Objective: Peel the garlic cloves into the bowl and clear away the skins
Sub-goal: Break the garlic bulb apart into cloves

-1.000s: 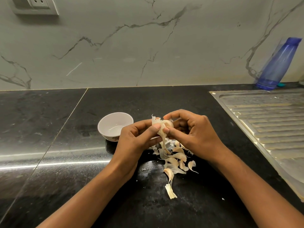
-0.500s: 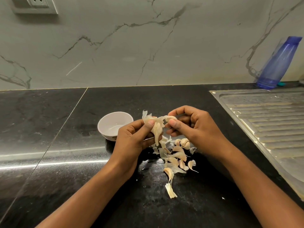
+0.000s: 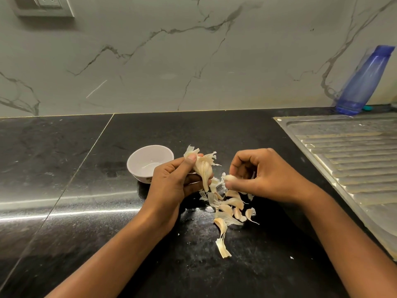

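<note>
The left hand [image 3: 176, 181] is gripping a pale, papery-skinned garlic chunk [image 3: 203, 167], fingers curled round it, just beside the white bowl [image 3: 137, 168]. The right hand [image 3: 264, 175] is pinching a small whitish clove [image 3: 228, 178] above curled skins [image 3: 227, 209] lying on the black speckled countertop [image 3: 86, 211]. A steel drainboard [image 3: 354, 158] and a blue bottle [image 3: 363, 82] are sitting at right, below the veined marble wall [image 3: 171, 61].

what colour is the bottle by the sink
Translucent blue, with a solid blue cap; the bottle shows in the head view.
</note>
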Tool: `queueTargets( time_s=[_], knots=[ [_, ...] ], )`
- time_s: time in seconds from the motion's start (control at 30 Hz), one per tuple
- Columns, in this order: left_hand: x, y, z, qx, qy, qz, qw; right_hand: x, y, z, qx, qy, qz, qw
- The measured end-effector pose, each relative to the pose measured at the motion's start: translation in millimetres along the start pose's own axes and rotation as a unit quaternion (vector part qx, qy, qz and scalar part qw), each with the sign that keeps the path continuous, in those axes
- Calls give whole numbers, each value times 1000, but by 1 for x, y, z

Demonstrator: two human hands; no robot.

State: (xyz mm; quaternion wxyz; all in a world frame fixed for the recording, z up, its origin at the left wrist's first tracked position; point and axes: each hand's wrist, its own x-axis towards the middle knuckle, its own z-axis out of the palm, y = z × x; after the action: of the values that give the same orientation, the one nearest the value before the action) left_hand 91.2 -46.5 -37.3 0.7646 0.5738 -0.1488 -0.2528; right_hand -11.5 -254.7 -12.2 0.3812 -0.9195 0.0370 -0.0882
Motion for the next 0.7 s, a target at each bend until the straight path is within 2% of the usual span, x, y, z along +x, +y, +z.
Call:
queueTargets(
  time_s=[0.17,0.33,0.7],
  knots=[
    [0,-1,1,13,-5,5,1000,-2,1,0,-51,-9,-9,999],
    [-4,0,2,29,-31,17,999,1,-6,9,12,62,-44,997],
    [-6,3,4,14,-44,14,999,4,-7,20,81,52,-61,994]
  ],
)
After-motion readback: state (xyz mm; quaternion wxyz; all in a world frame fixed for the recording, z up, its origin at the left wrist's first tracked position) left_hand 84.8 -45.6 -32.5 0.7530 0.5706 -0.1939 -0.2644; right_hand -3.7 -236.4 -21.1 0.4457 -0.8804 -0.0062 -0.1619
